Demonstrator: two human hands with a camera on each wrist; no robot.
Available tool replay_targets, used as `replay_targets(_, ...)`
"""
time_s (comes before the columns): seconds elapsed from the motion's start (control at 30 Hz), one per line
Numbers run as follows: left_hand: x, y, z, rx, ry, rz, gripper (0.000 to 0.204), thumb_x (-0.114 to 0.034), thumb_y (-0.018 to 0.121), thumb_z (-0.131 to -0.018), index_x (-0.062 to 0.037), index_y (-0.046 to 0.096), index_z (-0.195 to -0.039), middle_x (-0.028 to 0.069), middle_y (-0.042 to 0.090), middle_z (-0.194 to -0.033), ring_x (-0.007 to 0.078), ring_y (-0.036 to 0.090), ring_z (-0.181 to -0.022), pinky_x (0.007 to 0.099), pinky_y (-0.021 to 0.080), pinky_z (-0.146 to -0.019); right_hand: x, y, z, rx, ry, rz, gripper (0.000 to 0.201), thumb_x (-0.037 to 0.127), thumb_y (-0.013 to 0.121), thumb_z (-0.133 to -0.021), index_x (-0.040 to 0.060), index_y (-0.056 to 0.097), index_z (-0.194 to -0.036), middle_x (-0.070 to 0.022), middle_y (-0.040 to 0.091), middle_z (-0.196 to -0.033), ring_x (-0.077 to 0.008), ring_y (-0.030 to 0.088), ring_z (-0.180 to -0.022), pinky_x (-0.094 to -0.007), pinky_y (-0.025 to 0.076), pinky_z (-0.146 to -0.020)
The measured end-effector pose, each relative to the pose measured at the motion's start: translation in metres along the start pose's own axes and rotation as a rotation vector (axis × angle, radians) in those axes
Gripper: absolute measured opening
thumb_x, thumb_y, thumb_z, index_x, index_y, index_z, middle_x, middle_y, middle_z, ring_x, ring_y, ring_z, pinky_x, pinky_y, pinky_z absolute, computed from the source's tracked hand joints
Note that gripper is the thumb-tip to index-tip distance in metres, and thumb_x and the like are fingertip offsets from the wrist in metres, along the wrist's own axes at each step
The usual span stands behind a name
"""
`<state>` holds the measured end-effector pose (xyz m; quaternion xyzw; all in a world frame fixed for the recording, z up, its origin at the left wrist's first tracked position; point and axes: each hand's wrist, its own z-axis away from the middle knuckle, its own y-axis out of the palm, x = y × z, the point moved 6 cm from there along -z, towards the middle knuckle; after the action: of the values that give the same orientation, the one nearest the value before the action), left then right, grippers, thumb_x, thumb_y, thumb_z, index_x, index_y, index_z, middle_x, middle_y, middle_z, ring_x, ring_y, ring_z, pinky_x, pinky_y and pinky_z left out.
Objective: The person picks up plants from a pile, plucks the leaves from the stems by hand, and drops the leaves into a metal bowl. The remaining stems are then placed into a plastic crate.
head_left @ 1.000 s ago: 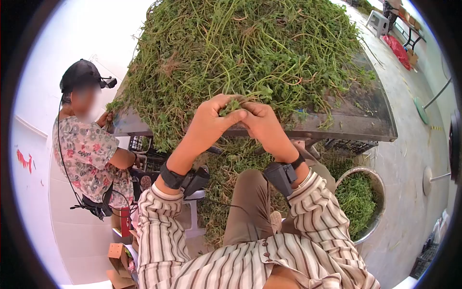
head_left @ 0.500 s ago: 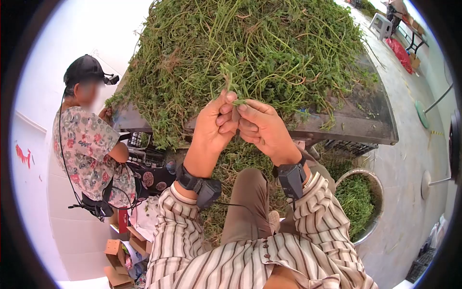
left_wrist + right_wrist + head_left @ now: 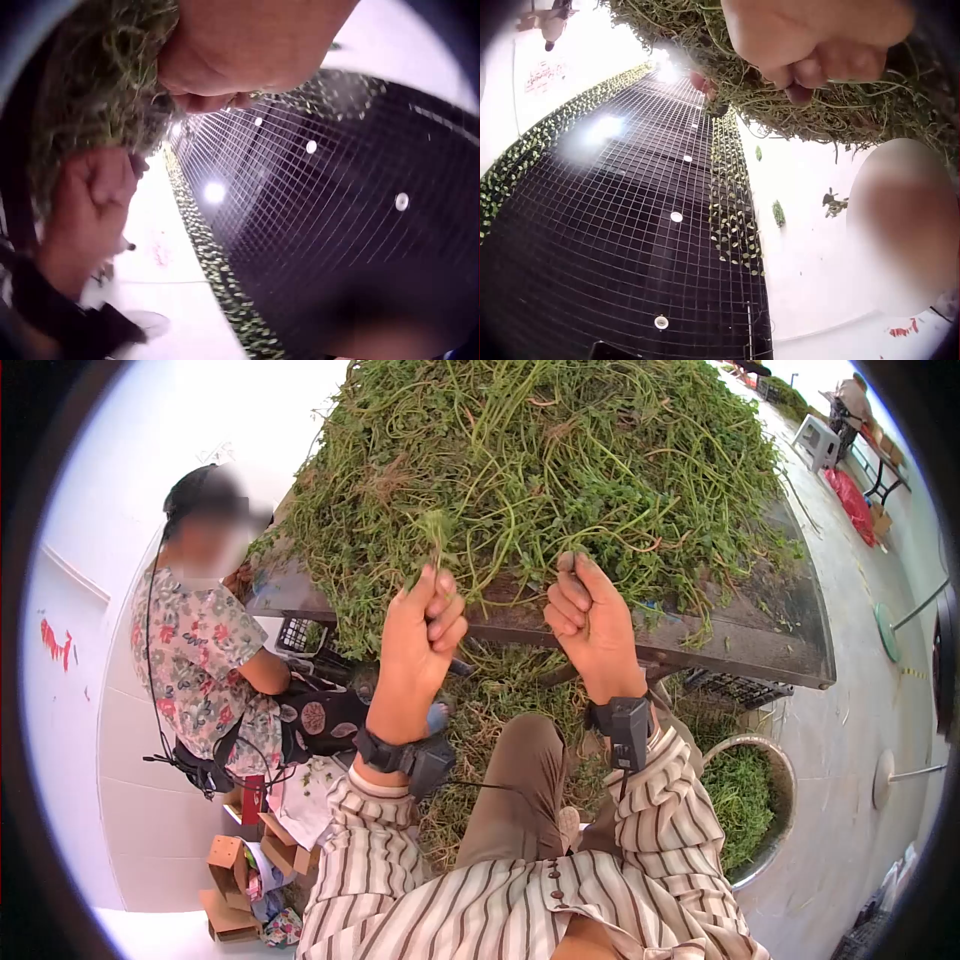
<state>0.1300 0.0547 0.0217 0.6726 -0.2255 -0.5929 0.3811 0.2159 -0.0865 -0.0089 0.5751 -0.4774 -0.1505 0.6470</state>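
In the head view my left hand [image 3: 418, 630] is raised in front of the table edge and pinches a thin green sprig [image 3: 436, 532] upright between thumb and fingers. A hand's width or so to the right, my right hand [image 3: 597, 622] has its fingers curled in, with a dark-stained tip at the top and no stem showing. Behind both hands rises a big heap of leafy green stems [image 3: 540, 470] on a dark table [image 3: 765, 600]. Each wrist view shows its own hand close up, the left hand [image 3: 247, 45] and the right hand [image 3: 817, 41], against the greens.
At left, another person [image 3: 205, 650] in a flowered shirt sits by the table. Below right stands a round tub [image 3: 790, 790] of cut greens. More stems lie under the table beside my knees. Cardboard boxes [image 3: 230, 920] stand at the lower left, and a black crate [image 3: 735, 690] is under the table.
My hands were together working on the sprig and have now drawn apart, left hand to the left and right hand to the right. The sprig stays in the left hand.
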Motion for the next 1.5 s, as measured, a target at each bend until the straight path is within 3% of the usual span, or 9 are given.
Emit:
replay_targets(0.17, -0.032, -0.041, 0.027, -0.248, 0.152, -0.681, 0.025, -0.025, 0.05, -0.092, -0.0066, 0.048, -0.076, -0.0048, 0.034, -0.059, 0.0038, 0.029, -0.043, 0.019, 0.021, -0.038, 0.003, 0.004, 0.004, -0.023, 0.004, 0.026, 0.02, 0.021, 0.042, -0.094, 0.0038, 0.051, -0.089, 0.0057, 0.034, -0.055, -0.0047, 0.028, -0.046, -0.0201, 0.027, -0.043)
replay_targets(0.3, -0.034, -0.078, 0.034, -0.224, 0.139, -1.287, 0.03, -0.03, 0.058, -0.086, -0.0034, 0.053, -0.075, -0.004, 0.038, -0.051, 0.0047, 0.034, -0.043, 0.0221, 0.025, -0.04, 0.003, 0.002, 0.002, -0.016, 0.017, 0.063, 0.02, 0.02, 0.043, -0.094, 0.0031, 0.051, -0.089, 0.0058, 0.034, -0.055, -0.0047, 0.028, -0.046, -0.0202, 0.027, -0.043)
replay_targets(0.37, -0.033, -0.087, 0.039, -0.242, 0.088, -1.463, 0.028, -0.026, 0.06, -0.083, 0.0024, 0.057, -0.086, 0.002, 0.047, -0.058, 0.0101, 0.043, -0.049, 0.0254, 0.036, -0.048, 0.003, 0.001, 0.004, -0.019, 0.012, 0.051, 0.02, 0.02, 0.043, -0.094, 0.0024, 0.052, -0.089, 0.0056, 0.034, -0.055, -0.0049, 0.029, -0.046, -0.0203, 0.027, -0.043)
replay_targets(0.43, -0.024, -0.068, 0.04, 0.051, 0.345, -1.787, 0.035, -0.021, 0.061, -0.08, 0.0055, 0.056, -0.103, 0.0071, 0.053, -0.07, 0.0148, 0.047, -0.06, 0.0271, 0.041, -0.06, 0.003, 0.002, 0.003, -0.028, 0.014, 0.08, 0.02, 0.02, 0.043, -0.094, 0.0022, 0.052, -0.09, 0.0053, 0.034, -0.055, -0.005, 0.029, -0.046, -0.0206, 0.027, -0.043)
replay_targets(0.47, -0.023, -0.067, 0.042, 0.035, 0.286, -1.766, 0.042, -0.015, 0.062, -0.077, 0.0031, 0.052, -0.114, 0.0095, 0.055, -0.086, 0.0167, 0.051, -0.071, 0.0271, 0.043, -0.068, 0.003, 0.002, 0.004, -0.041, 0.004, 0.094, 0.02, 0.02, 0.043, -0.094, 0.002, 0.051, -0.09, 0.0051, 0.034, -0.056, -0.0052, 0.03, -0.047, -0.0209, 0.027, -0.043)
replay_targets(0.7, -0.022, -0.037, 0.018, -0.036, 0.403, -1.645, 0.036, -0.009, 0.062, -0.077, -0.0046, 0.055, -0.113, 0.0075, 0.053, -0.09, 0.0147, 0.051, -0.066, 0.026, 0.043, -0.062, -0.002, 0.005, 0.005, -0.115, 0.034, 0.132, 0.019, 0.019, 0.042, -0.094, 0.0021, 0.051, -0.093, 0.0045, 0.034, -0.059, -0.0055, 0.031, -0.05, -0.0215, 0.029, -0.044)
replay_targets(0.83, -0.014, -0.025, 0.003, -0.088, 0.413, -1.722, 0.03, -0.013, 0.064, -0.077, -0.0038, 0.056, -0.105, 0.0112, 0.054, -0.095, 0.0286, 0.057, -0.087, 0.0358, 0.045, -0.074, 0.001, 0.006, 0.004, -0.082, 0.036, 0.143, 0.019, 0.02, 0.043, -0.094, 0.0029, 0.051, -0.094, 0.0045, 0.034, -0.059, -0.0051, 0.031, -0.05, -0.0211, 0.029, -0.043)
replay_targets(1.17, -0.039, -0.028, -0.008, -0.19, 0.483, -1.606, 0.014, -0.011, 0.059, -0.079, -0.0001, 0.064, -0.086, 0.0082, 0.053, -0.081, 0.0203, 0.055, -0.075, 0.0318, 0.043, -0.067, -0.008, 0.018, 0.011, -0.07, 0.083, 0.122, 0.019, 0.02, 0.046, -0.093, 0.0031, 0.053, -0.096, 0.0038, 0.036, -0.061, -0.0047, 0.032, -0.049, -0.0202, 0.028, -0.043)
replay_targets(1.5, -0.004, -0.005, 0.006, 0.103, 0.438, -1.652, 0.024, -0.003, 0.059, -0.076, -0.002, 0.059, -0.1, 0.0097, 0.052, -0.077, 0.0204, 0.052, -0.069, 0.0303, 0.042, -0.064, -0.011, 0.024, 0.014, -0.079, 0.085, 0.142, 0.018, 0.019, 0.046, -0.093, 0.0024, 0.054, -0.093, 0.0046, 0.035, -0.059, -0.0047, 0.032, -0.048, -0.0207, 0.029, -0.043)
